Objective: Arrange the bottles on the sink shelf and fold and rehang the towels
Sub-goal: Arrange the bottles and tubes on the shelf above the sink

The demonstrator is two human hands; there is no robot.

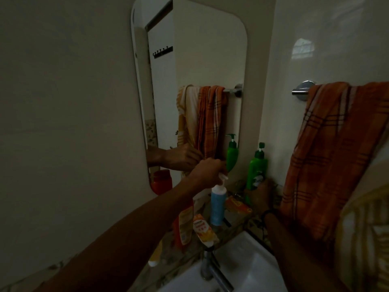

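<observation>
A person stands at a dim bathroom sink [248,268], both arms stretched toward the narrow shelf [237,220] behind the tap [210,268]. The left hand [207,172] is closed around the white pump top of a blue bottle [217,205] standing upright near the middle of the shelf. The right hand [260,196] wraps the lower body of a tall green pump bottle [256,167] at the shelf's right end, against the wall. Between the two lies an orange packet [237,204]. Toward the shelf's left end stand a red bottle [184,224] and a yellow-and-white tube [204,229] at the front edge. An orange checked towel [334,154] hangs loosely over the rail [300,92] on the right wall. The mirror [189,91] above reflects towel and bottles.
</observation>
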